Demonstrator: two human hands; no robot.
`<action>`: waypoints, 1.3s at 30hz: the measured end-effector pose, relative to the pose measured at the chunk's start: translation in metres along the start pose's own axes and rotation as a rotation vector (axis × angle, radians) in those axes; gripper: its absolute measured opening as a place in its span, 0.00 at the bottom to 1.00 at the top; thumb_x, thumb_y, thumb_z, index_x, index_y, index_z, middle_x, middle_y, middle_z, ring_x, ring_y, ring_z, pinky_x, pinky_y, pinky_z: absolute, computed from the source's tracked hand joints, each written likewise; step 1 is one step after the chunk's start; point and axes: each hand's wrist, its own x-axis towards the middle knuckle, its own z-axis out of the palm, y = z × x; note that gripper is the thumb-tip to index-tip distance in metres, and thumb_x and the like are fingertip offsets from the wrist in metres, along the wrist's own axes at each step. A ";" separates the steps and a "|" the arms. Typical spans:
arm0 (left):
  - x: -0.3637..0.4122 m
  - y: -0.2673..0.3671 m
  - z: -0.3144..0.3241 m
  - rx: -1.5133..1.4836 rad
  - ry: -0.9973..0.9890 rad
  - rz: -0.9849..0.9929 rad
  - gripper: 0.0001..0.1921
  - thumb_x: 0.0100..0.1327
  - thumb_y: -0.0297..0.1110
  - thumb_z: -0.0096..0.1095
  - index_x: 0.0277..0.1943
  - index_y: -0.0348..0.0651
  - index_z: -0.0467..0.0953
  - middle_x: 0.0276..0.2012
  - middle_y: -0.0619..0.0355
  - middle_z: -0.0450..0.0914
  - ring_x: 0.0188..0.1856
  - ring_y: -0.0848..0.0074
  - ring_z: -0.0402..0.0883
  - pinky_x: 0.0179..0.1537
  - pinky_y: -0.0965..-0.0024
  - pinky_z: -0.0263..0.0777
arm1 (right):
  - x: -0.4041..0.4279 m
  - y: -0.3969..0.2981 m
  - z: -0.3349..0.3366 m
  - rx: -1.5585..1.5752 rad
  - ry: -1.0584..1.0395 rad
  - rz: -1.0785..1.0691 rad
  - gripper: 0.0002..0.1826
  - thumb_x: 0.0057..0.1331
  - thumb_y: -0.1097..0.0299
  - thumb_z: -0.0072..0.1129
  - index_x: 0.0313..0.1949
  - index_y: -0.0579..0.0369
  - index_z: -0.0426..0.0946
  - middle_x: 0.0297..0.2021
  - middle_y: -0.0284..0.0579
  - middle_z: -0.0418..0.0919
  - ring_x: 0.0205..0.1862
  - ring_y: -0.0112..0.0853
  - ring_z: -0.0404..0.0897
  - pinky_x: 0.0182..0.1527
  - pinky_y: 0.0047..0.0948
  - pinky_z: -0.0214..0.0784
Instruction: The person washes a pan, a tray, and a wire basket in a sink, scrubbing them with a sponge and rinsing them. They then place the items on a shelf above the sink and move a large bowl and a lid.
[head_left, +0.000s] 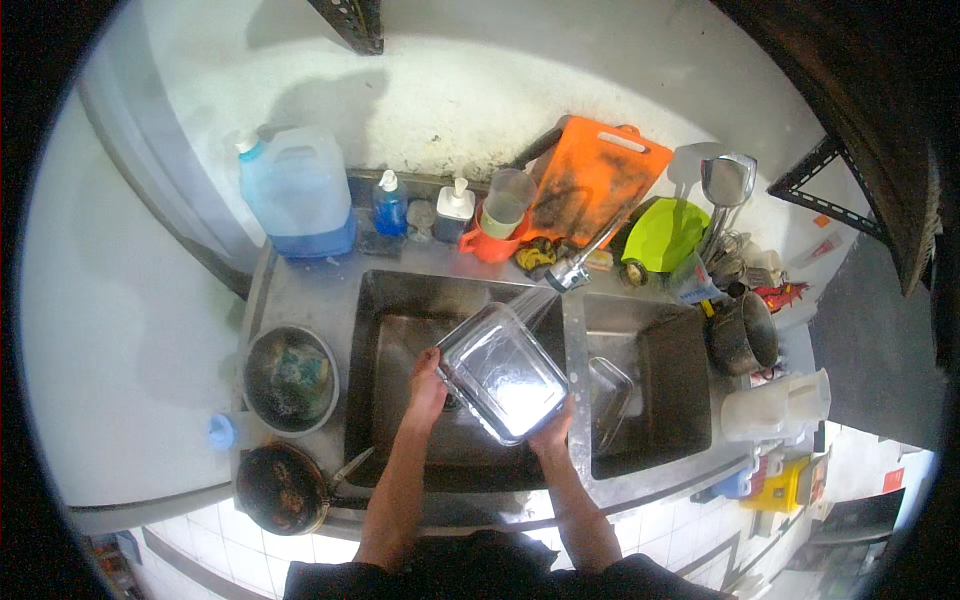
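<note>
A clear rectangular container (499, 367) is tilted over the left basin (397, 330) of a double stainless-steel sink. My left hand (427, 390) grips its left edge. At its lower right corner my right hand (553, 429) holds on. Water sprays from the faucet head (568, 276) onto the container's upper side. Bright glare covers part of the container, and I cannot tell whether it is glass or plastic. In the right basin (667, 382) lies another clear container or lid (609, 397), leaning near the divider.
On the left counter stand a metal bowl (255, 352) with a sponge (321, 371) and a blackened pan (281, 491). Along the wall are a blue-liquid jug (300, 195), pump bottles (390, 206), an orange cutting board (600, 180) and a green bowl (664, 232). A pot (742, 334) and pitchers (776, 405) stand right.
</note>
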 end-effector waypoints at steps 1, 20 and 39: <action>0.006 -0.003 0.001 0.022 -0.012 0.014 0.11 0.77 0.39 0.51 0.53 0.43 0.75 0.50 0.57 0.81 0.51 0.69 0.80 0.59 0.63 0.68 | -0.005 0.003 -0.003 0.000 0.000 -0.004 0.36 0.75 0.38 0.31 0.66 0.55 0.67 0.59 0.47 0.76 0.60 0.46 0.75 0.63 0.49 0.67; 0.001 -0.007 0.006 0.192 0.057 -0.097 0.12 0.74 0.44 0.58 0.52 0.48 0.78 0.47 0.66 0.83 0.43 0.83 0.79 0.36 0.75 0.69 | -0.041 -0.043 0.038 -0.087 0.081 -0.139 0.40 0.73 0.33 0.42 0.71 0.52 0.60 0.66 0.47 0.69 0.66 0.45 0.69 0.69 0.48 0.61; -0.131 0.007 0.007 0.095 -0.109 -0.495 0.42 0.73 0.67 0.37 0.76 0.41 0.50 0.76 0.46 0.55 0.77 0.55 0.53 0.71 0.39 0.53 | -0.152 -0.107 0.054 -0.730 0.158 -0.412 0.13 0.68 0.61 0.64 0.46 0.55 0.79 0.34 0.31 0.80 0.33 0.21 0.76 0.39 0.23 0.67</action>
